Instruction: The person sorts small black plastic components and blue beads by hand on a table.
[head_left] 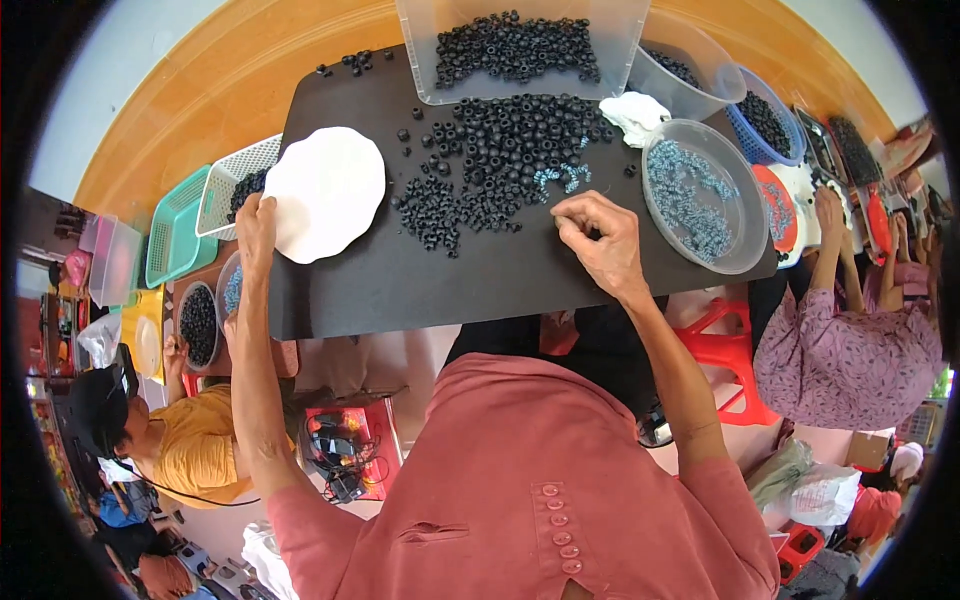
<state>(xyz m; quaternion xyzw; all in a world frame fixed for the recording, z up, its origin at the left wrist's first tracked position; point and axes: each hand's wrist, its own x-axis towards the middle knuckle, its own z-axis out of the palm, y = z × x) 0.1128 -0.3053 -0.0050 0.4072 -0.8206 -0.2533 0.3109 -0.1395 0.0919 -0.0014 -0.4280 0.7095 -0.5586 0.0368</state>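
My left hand (257,235) grips the edge of a white scalloped plate (330,195), its fingers closed at the rim. The plate's face looks bare, and it overlaps the table's left edge. My right hand (603,240) is closed above the table, thumb and forefinger pressed together; whatever it may hold is hidden. Just beyond it lies a small cluster of pale blue coil-like pieces (565,180). Small black ring-like parts (500,150) spread in a heap between my hands. To the right, a clear round tub (752,215) contains more blue pieces.
At the table's (400,300) far edge stands a clear bin (425,60) of black parts. A white cloth (635,115) lies near a clear tub (705,100) and a blue basket (740,130). White (210,205) and green baskets (180,235) sit left. People work on both sides.
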